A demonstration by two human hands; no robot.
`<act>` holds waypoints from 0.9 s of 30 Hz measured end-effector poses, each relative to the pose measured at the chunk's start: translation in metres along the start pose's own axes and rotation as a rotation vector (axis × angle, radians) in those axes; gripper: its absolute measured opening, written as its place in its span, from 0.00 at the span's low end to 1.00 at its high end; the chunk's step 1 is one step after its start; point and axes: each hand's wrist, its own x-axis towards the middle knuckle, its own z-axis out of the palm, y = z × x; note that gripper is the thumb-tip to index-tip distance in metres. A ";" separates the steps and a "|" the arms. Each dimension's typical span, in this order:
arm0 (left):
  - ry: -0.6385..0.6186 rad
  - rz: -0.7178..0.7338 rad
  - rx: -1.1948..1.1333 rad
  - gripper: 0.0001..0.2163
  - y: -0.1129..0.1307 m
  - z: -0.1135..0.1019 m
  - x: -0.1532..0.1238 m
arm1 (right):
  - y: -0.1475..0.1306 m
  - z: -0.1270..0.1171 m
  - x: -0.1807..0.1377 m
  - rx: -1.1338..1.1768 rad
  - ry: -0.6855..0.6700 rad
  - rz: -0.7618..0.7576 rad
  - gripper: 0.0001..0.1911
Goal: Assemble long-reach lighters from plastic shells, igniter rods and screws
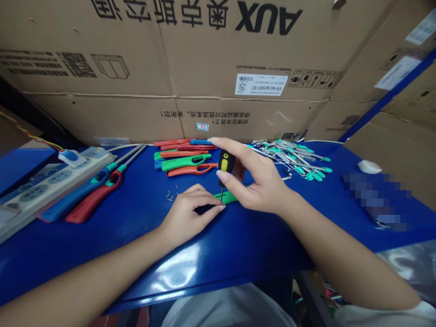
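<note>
My right hand [254, 177] pinches a small black and yellow screwdriver [225, 164], held upright with its tip pointing down. The tip meets a green lighter part [229, 197] that lies on the blue table [136, 213]. My left hand [190, 211] rests on the table with fingers closed around the left end of that green part, right at the screwdriver tip. A few tiny screws [171, 194] lie just left of my left hand.
A stack of green, red and blue lighter handles [185, 156] lies behind my hands. Two long lighters [91, 190] and a power strip [44, 186] sit at the left. A pile of metal tubes with teal ends [296, 159] is at the right. Cardboard boxes [190, 63] wall the back.
</note>
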 end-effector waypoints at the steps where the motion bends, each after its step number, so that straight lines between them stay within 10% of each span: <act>1: -0.008 -0.002 -0.003 0.02 0.000 0.000 0.000 | -0.001 0.001 0.000 0.047 -0.022 0.013 0.28; 6: -0.001 0.000 0.001 0.03 0.001 -0.002 0.001 | 0.000 0.007 0.002 0.160 0.051 0.021 0.28; 12: -0.115 -0.077 0.115 0.25 -0.006 -0.003 0.000 | 0.014 0.018 -0.001 0.101 0.256 -0.022 0.27; 27: -0.130 -0.108 0.129 0.15 -0.005 -0.002 0.001 | 0.020 0.023 -0.004 -0.034 0.226 -0.112 0.26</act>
